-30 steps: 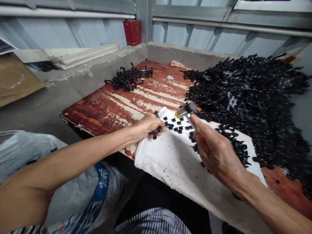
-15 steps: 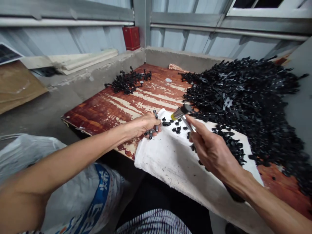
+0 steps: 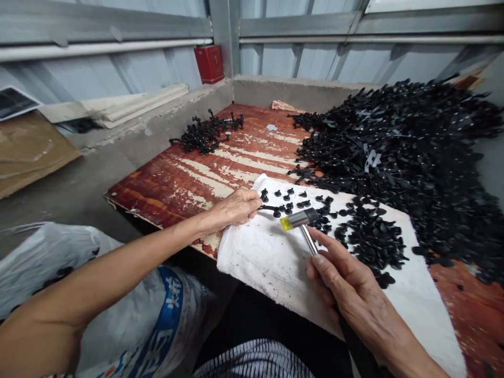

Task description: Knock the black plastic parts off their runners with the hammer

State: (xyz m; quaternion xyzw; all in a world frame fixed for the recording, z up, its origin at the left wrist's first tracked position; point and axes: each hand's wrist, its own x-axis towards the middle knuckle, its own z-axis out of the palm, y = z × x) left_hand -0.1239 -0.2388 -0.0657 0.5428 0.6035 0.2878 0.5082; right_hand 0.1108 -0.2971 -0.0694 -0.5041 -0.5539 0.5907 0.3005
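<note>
My right hand [image 3: 346,286] is closed round the metal handle of a small hammer [image 3: 300,219], whose head sits low over the white cloth pad [image 3: 275,257]. My left hand [image 3: 236,207] pinches a black plastic sprue strip [image 3: 270,208] flat on the pad's near left corner, just left of the hammer head. Several small black plastic discs [image 3: 370,236] lie scattered on the pad to the right of the hammer.
A big heap of black plastic sprue strips [image 3: 413,142] fills the right of the worn red wooden board [image 3: 189,178]. A smaller pile [image 3: 207,134] lies at the far left. A woven sack [image 3: 129,310] stands below the board's near edge. A red box [image 3: 208,63] sits on the concrete ledge.
The hammer has swung down from raised above the pad to low over it, beside the strip. My right hand dropped toward me. My left hand stayed on the strip.
</note>
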